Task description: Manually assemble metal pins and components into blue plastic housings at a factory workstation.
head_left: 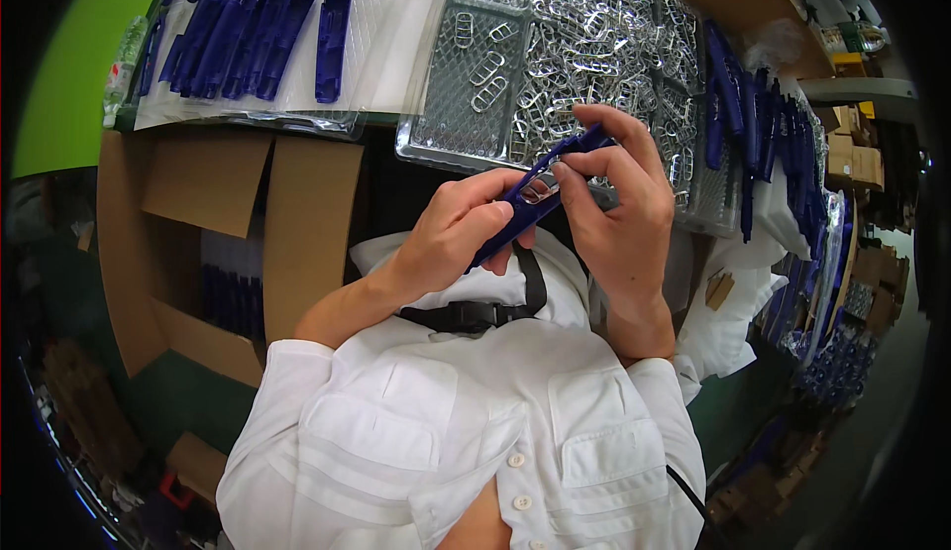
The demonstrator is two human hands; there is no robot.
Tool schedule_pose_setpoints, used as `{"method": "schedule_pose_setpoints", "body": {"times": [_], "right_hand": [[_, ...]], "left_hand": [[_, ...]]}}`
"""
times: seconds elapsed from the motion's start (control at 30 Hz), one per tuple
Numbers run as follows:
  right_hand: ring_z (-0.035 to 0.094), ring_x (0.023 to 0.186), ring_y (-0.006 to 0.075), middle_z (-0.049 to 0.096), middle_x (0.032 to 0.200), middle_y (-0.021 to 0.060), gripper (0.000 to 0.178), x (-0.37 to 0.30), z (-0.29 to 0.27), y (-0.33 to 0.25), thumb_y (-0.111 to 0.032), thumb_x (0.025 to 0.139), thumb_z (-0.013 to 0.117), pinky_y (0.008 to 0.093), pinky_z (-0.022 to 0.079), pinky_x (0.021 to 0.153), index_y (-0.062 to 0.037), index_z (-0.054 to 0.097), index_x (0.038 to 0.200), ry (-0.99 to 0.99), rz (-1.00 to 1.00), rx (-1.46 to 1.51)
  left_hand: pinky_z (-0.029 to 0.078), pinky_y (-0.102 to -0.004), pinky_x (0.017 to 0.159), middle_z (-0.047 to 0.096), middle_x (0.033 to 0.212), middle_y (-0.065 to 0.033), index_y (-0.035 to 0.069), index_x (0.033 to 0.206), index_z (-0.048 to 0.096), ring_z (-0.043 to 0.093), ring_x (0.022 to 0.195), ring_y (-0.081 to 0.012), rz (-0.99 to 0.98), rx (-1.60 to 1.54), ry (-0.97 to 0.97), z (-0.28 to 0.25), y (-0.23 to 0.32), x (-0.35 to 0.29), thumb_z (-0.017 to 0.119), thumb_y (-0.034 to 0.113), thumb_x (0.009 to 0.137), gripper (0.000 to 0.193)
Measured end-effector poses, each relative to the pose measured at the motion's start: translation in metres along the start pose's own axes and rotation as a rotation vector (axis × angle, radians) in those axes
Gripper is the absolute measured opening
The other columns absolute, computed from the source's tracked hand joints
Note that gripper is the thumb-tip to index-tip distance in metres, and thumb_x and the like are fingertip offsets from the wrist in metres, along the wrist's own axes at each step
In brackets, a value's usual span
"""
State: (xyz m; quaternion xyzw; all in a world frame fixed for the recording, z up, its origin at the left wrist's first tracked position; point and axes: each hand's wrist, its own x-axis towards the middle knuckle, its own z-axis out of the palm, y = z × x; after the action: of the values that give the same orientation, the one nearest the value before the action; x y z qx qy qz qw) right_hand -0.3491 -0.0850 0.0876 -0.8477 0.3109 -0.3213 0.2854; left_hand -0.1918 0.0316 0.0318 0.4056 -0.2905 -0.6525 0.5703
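In front of my chest I hold a long dark-blue plastic casing (515, 221), tilted with its far end up to the right. My left hand (451, 225) is closed around its lower part, thumb on top. My right hand (626, 211) is closed at the upper end, with thumb and fingertips on the casing beside a small metal oval link (538, 190) lying in its opening. The right fingertips partly cover the link. Just beyond my hands, a clear plastic tray (454, 144) holds many loose metal oval links (584, 64).
More blue casings (333, 50) lie in rows on white sheeting at the far left, and others (753, 124) are piled at right. An open cardboard box (312, 223) with blue parts inside stands at left. A green panel (69, 84) rises at the left edge.
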Motion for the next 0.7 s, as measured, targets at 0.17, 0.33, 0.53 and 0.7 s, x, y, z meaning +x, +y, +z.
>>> {"method": "schedule_pose_setpoints", "body": {"times": [0.17, 0.33, 0.53, 0.7], "right_hand": [[0.068, 0.109, 0.0296, 0.068, 0.122, 0.0186, 0.015, -0.001, 0.004, 0.01, 0.008, 0.08, 0.076, 0.0348, 0.056, 0.088, 0.0025, 0.065, 0.088, -0.067, -0.037, -0.003], [0.068, 0.114, 0.0314, 0.062, 0.134, 0.0203, 0.018, -0.008, 0.008, 0.01, 0.007, 0.08, 0.077, 0.0357, 0.056, 0.089, 0.0004, 0.065, 0.091, -0.035, -0.029, -0.098], [0.067, 0.118, 0.0213, 0.061, 0.14, 0.0159, 0.029, -0.014, 0.013, -0.009, 0.005, 0.087, 0.075, 0.0329, 0.057, 0.09, 0.0006, 0.067, 0.115, 0.263, 0.263, 0.117], [0.068, 0.099, 0.0097, 0.073, 0.109, 0.0056, 0.019, -0.022, 0.01, 0.021, 0.005, 0.096, 0.066, 0.0255, 0.056, 0.087, 0.0017, 0.066, 0.115, -0.116, 0.472, 0.464]], "left_hand": [[0.049, -0.0244, 0.052, 0.069, 0.084, -0.0069, -0.003, 0.126, 0.063, 0.059, 0.056, -0.0078, -0.014, 0.067, 0.037, -0.002, -0.008, 0.002, 0.051, 0.008, 0.097, 0.034], [0.047, -0.0235, 0.05, 0.068, 0.077, -0.004, -0.003, 0.123, 0.065, 0.059, 0.054, -0.007, -0.019, 0.195, 0.063, -0.003, -0.015, 0.005, 0.057, 0.007, 0.099, 0.028], [0.048, -0.0238, 0.051, 0.068, 0.075, -0.0035, -0.002, 0.12, 0.066, 0.062, 0.056, -0.007, 0.142, 0.279, 0.067, -0.001, -0.02, 0.004, 0.06, 0.008, 0.1, 0.024], [0.054, -0.0279, 0.056, 0.068, 0.071, -0.0069, -0.004, 0.102, 0.068, 0.068, 0.06, -0.0119, 0.12, 0.397, 0.105, 0.009, -0.011, 0.016, 0.059, 0.013, 0.101, 0.019]]}}
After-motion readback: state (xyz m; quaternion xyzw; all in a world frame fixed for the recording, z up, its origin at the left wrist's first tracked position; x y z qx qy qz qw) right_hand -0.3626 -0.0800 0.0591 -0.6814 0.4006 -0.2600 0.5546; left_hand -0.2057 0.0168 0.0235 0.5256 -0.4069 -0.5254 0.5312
